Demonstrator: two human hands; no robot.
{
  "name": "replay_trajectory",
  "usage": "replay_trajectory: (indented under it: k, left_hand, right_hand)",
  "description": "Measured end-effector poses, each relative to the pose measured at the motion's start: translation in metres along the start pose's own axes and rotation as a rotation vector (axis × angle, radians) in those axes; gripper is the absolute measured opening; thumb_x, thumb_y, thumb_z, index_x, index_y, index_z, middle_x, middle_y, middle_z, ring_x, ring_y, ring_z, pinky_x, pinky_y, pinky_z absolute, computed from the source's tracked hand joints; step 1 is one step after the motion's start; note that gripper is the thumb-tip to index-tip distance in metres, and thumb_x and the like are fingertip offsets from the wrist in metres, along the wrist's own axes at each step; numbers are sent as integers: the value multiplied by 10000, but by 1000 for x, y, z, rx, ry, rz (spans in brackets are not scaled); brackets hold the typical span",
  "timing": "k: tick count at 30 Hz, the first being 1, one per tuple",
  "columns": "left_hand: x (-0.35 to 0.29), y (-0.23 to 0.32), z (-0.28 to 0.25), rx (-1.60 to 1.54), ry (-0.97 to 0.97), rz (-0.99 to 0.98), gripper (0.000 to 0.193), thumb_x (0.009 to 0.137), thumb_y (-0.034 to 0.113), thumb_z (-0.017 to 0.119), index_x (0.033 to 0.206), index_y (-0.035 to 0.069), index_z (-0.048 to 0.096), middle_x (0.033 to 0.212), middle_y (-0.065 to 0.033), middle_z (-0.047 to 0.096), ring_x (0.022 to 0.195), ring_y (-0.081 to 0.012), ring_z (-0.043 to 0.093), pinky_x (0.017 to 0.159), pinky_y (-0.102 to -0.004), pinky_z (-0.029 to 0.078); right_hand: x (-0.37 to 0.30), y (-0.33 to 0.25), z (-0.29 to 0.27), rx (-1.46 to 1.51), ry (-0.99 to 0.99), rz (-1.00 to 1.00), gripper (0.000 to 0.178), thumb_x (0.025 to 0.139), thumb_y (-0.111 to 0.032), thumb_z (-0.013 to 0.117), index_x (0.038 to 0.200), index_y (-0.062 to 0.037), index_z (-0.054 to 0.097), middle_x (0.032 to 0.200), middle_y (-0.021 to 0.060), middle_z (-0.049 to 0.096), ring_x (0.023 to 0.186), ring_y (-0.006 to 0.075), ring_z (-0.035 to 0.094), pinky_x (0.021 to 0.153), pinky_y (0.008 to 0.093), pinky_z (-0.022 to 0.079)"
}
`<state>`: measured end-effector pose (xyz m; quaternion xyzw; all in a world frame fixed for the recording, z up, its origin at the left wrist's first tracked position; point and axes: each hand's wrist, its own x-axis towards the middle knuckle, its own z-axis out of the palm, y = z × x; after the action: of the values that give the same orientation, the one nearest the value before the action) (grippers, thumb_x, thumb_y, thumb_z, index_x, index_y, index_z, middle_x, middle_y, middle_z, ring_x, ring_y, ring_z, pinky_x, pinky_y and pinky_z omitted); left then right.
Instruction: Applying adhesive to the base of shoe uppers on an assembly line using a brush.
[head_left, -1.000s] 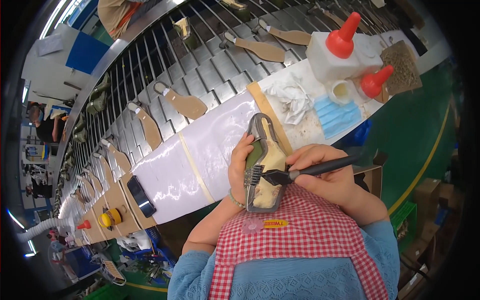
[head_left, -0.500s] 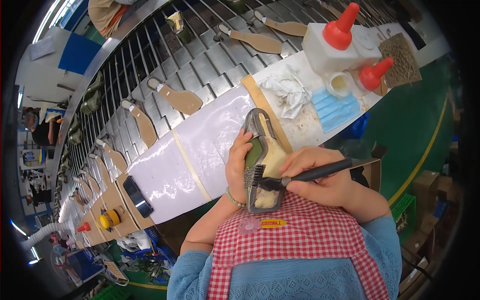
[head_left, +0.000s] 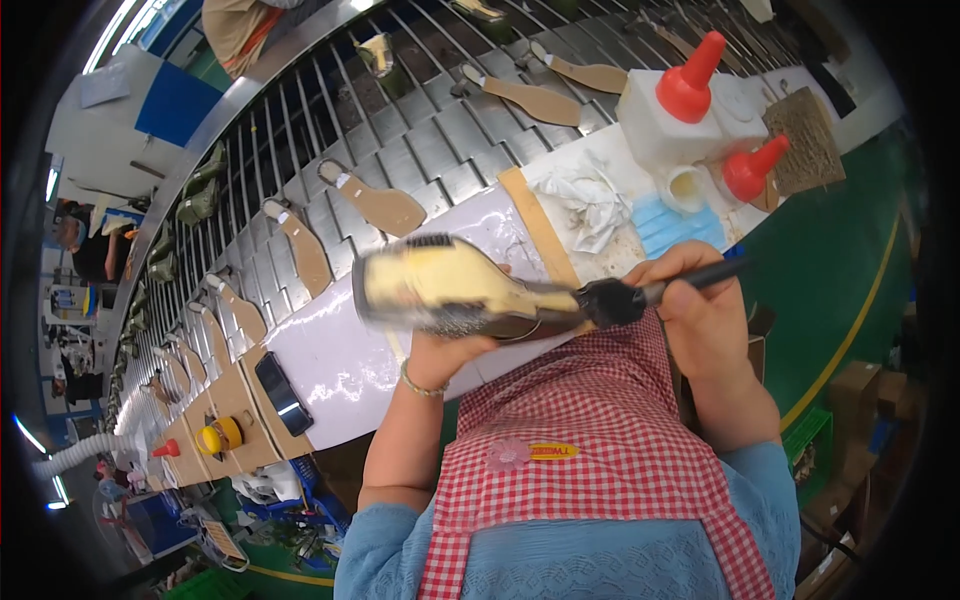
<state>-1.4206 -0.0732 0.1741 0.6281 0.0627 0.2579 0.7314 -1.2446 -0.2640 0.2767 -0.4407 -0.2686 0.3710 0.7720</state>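
My left hand (head_left: 455,352) is closed round a shoe (head_left: 450,283), mostly from beneath, with some fingers hidden behind it. The shoe lies almost level, its pale yellow underside facing up and its wider end, smeared by motion, to the left. In my right hand (head_left: 705,310), fingers pinch the black handle of a brush (head_left: 720,273). The brush's dark head meets the narrow right end of the shoe. Below them hangs my red-checked apron (head_left: 590,400).
Brown soles (head_left: 385,207) lie along the slatted metal conveyor (head_left: 455,150). At right stand a white bottle (head_left: 655,118) with a red nozzle and an open jar (head_left: 686,188), near crumpled tissue (head_left: 588,208) and a blue mask (head_left: 672,230). A phone (head_left: 283,392) rests left.
The shoe has swung from upright to nearly level, its wide end now at left. My right hand and brush have moved up and right, from the shoe's wide end to its narrow end.
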Motion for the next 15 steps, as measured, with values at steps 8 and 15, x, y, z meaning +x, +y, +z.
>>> replay_trajectory:
  k: [8,15]
  left_hand:
    - [-7,-12,-8,-330,-217,-456,1039,533,665,776,1251,-19,464,1086,-158,598,966,-240,614,794,-343,514]
    - [3,8,2,-324,-430,-466,1079,535,607,820,1308,-32,423,1233,-112,549,1136,-196,517,944,-336,431]
  right_hand:
    - [7,11,13,126,79,206,149,852,-80,640,976,-30,574,908,73,631,869,139,603,813,294,481]
    - [0,16,28,-412,-165,-175,166,787,-45,702,920,-1,613,905,101,646,835,165,619,743,274,484]
